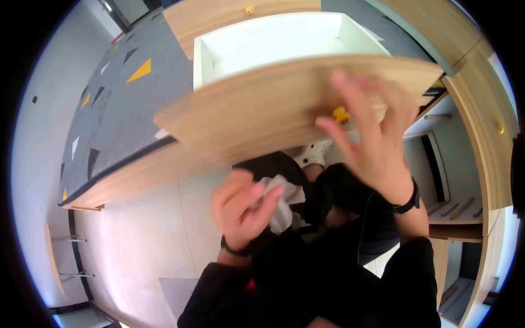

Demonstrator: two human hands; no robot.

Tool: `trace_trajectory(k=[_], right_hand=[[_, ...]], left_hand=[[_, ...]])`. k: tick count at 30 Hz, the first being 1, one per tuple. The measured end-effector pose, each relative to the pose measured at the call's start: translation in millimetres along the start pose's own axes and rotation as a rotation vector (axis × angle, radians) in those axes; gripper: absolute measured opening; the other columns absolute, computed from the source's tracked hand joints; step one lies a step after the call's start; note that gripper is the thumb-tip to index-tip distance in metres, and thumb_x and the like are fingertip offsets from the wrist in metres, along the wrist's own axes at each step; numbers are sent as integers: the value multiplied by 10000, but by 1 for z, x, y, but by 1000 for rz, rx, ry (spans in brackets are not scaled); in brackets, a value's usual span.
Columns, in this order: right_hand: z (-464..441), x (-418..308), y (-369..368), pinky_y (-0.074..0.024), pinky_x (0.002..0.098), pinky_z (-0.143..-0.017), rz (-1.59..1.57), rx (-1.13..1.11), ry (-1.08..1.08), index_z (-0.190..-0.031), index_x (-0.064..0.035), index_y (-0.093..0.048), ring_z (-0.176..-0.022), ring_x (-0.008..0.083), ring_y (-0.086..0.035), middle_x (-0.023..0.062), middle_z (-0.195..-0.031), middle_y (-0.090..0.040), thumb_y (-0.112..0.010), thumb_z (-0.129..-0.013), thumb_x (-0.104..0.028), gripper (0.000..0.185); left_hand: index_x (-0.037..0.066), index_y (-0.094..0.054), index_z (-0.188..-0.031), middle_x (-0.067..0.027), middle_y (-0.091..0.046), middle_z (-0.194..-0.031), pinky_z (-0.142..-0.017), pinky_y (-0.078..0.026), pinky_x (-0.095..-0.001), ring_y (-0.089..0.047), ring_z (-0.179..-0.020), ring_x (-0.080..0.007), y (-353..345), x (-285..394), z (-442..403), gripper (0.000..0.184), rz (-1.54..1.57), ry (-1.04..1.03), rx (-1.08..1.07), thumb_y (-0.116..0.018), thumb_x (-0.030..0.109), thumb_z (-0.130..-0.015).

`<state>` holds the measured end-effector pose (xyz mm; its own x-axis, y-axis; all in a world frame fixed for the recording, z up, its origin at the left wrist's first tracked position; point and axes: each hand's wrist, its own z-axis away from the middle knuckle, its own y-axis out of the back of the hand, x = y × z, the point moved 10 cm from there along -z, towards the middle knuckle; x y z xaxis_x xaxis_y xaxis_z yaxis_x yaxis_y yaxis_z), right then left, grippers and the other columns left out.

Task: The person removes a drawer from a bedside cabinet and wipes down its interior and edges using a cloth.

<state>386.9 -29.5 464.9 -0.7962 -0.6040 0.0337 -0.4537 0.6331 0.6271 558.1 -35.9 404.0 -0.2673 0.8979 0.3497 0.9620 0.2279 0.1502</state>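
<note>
A drawer with a light wood-grain front (240, 112) and a white box (273, 41) stands pulled out in front of me. On its front is a small yellow knob (341, 115). Around the knob, without clearly gripping it, my right hand (377, 128) is open with its fingers spread, slightly blurred; I cannot tell whether a fingertip touches the panel. My left hand (240, 210), lower and to the left, has its fingers curled on a crumpled white cloth or tissue (284, 205) that hangs over my dark-clothed lap.
A grey patterned bed surface (120, 104) with yellow, white and black triangles lies at left. Behind the drawer is another wooden panel with a knob (250, 10). Open wooden cabinets (465, 147) line the right side. A white shoe (313, 153) is under the drawer front.
</note>
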Motion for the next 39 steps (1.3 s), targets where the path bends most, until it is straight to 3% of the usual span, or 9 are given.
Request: trace_trajectory(k=[5, 6, 7, 12, 13, 19, 26, 29, 39], right_hand=[[76, -3, -90, -474, 473, -941, -754, -397, -495, -1334, -43, -558, -1109, 428, -564, 217, -1248, -577, -694, -767, -87, 585], [100, 11, -117, -495, 473, -917, -858, -495, -736, -1319, -27, -555, -1101, 452, -573, 241, -1231, -587, -672, -786, -75, 548], [112, 33, -121, -534, 459, -829, -641, -448, -466, -1290, -20, -557, -1015, 438, -630, 229, -1180, -617, -656, -802, -51, 499], [120, 80, -44, -554, 422, -763, -181, -124, -490, -1170, -146, -634, -937, 403, -647, 141, -1155, -628, -603, -722, 82, 503], [132, 91, -26, -554, 413, -758, 5, -65, -492, -1150, -172, -644, -936, 402, -644, 131, -1149, -628, -595, -707, 97, 520], [159, 103, 14, -540, 415, -760, 14, -6, -628, -1144, -173, -655, -939, 386, -651, 113, -1145, -636, -538, -713, 140, 545], [161, 94, 54, -506, 334, -879, -55, 150, -608, -1103, -38, -643, -1005, 308, -648, 124, -1073, -657, -526, -688, 184, 486], [159, 86, 58, -504, 339, -881, -120, 180, -561, -1094, -21, -636, -1000, 312, -649, 124, -1063, -667, -548, -694, 179, 455], [127, 47, 77, -508, 346, -862, -128, 138, -472, -1061, -29, -647, -986, 330, -643, 138, -1035, -658, -606, -698, 149, 407]], left_hand=[[99, -692, -868, -75, -637, -991, -713, -509, -303, -608, -784, -224, -53, -39, -13, 174, 163, 231, 78, -769, -31, -781], [99, -677, -992, -53, -622, -1056, -762, -512, -304, -605, -837, -195, -81, -9, -24, 189, 36, -116, -154, -724, 25, -825], [99, -663, -1116, -30, -607, -1122, -811, -516, -306, -602, -889, -166, -107, 22, -11, 248, -80, -476, -387, -679, 80, -869], [130, -648, -1086, 33, -597, -1129, -1010, -459, -338, -524, -1131, -149, -127, 89, 84, 267, 159, -1117, -652, -653, 157, -820], [121, -671, -999, 27, -633, -1089, -1001, -440, -312, -527, -1161, -159, -151, 54, 166, 195, 136, -1047, -1433, -638, 198, -823], [254, -738, -1112, 17, -659, -1263, -1006, -434, -490, -491, -1304, -251, -174, -72, 199, 449, -266, -414, -1945, -710, 163, -673], [112, -705, -1178, -200, -710, -1050, -842, -531, -426, -670, -947, -365, -203, -126, 175, 504, -211, -39, -1962, -609, 170, -686], [75, -706, -1162, -189, -713, -1051, -840, -528, -429, -669, -968, -358, -207, -159, 185, 516, -367, -22, -2210, -608, 184, -668], [54, -767, -845, -180, -733, -889, -666, -520, -418, -671, -787, -326, -219, -192, 154, 394, -585, 195, -1929, -652, 150, -480]])
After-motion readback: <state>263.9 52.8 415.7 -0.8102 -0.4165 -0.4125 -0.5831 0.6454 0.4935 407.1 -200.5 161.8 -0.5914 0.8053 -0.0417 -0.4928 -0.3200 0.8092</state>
